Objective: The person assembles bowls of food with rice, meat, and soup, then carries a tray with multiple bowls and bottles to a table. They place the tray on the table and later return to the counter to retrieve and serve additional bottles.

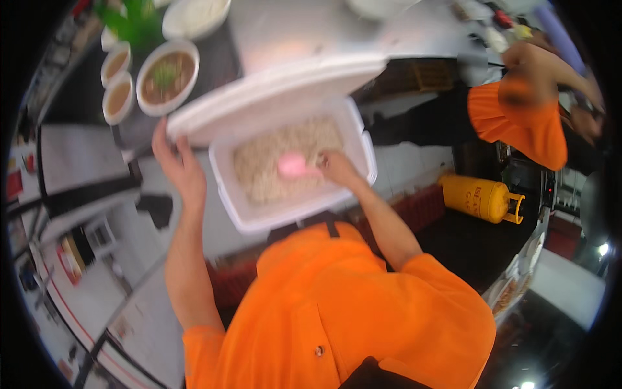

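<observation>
In front of my orange shirt is a white plastic box (225,194), partly filled with pale grains that look like cooked rice (262,187). My right hand (335,167) reaches in over the right side of the box and grips the handle of a pink scoop (291,165), whose round head lies over the grains. The white lid (277,85) is raised and tilted above the far side of the box. At the lid's left end, my left hand (182,163) holds its edge, with the fingertips partly hidden behind it.
Bowls of brown soup (167,78) and small sauce dishes (117,99) stand on the counter at upper left, near green leaves (133,24). A co-worker in an orange shirt (517,116) stands at right. A yellow gas cylinder (476,198) is also on the right.
</observation>
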